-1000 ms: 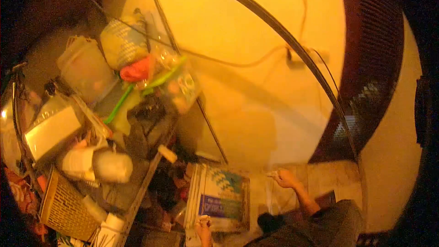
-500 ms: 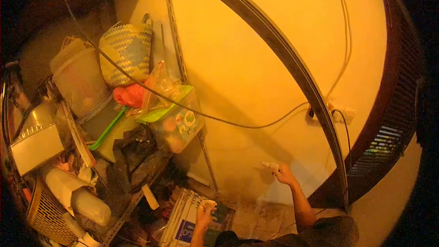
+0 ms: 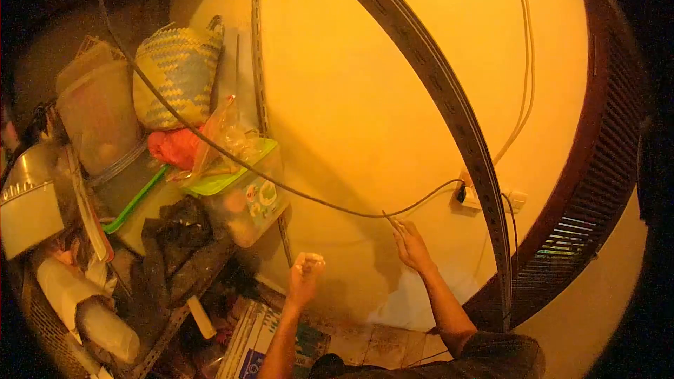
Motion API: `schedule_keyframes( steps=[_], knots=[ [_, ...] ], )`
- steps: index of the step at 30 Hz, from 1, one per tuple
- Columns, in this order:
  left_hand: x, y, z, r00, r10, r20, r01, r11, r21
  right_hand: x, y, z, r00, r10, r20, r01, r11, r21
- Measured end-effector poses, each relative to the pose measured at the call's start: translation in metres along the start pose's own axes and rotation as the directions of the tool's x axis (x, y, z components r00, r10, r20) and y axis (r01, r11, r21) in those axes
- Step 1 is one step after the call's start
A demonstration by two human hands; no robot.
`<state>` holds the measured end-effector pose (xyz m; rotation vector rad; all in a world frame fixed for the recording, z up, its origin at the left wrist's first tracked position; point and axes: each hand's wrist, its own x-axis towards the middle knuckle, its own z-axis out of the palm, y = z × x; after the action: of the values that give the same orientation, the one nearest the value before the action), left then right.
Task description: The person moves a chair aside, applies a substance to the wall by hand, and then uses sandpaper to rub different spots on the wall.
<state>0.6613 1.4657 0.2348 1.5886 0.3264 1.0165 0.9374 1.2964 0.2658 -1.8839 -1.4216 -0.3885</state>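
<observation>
The thing both hands are up near is the dark cable (image 3: pixel 337 209) on the yellow wall (image 3: pixel 365 98). It's plugged in at the wall socket (image 3: pixel 484 198) and runs lengthwise off to the left of it. It sags to its lowest spot left of and just below the socket, then climbs up and left across the cluttered shelf.

The right hand (image 3: pixel 413 247) is below-left of the socket, fingers stretched up with the tips right at that low spot. The light's pretty bad, so I can't tell if it's pinching the cable or just touching it. The left hand (image 3: pixel 305 275) is further left of the socket and lower, curled into a fist, clear of the cable.

Further left again, the cable passes over a clear box with a green lid (image 3: pixel 242 200) and a woven bag (image 3: pixel 175 77).
</observation>
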Motion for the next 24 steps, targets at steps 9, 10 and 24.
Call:
schedule_keyframes(
  steps=[9,10,24],
  knots=[
    [0.087,0.095,-0.032,0.93,0.354,-0.099,-0.3,0.887,0.351,0.149,-0.032,0.002,0.798,-0.499,-0.339,0.453,0.867,-0.209],
    [0.094,0.097,-0.034,0.93,0.354,-0.103,-0.284,0.865,0.414,0.171,-0.035,0.001,0.774,-0.516,-0.366,0.448,0.856,-0.258],
    [0.366,0.109,0.043,0.486,0.874,0.002,-0.682,0.378,0.626,0.414,-0.122,-0.11,0.323,-0.643,-0.694,0.304,0.765,-0.568]
  ],
)
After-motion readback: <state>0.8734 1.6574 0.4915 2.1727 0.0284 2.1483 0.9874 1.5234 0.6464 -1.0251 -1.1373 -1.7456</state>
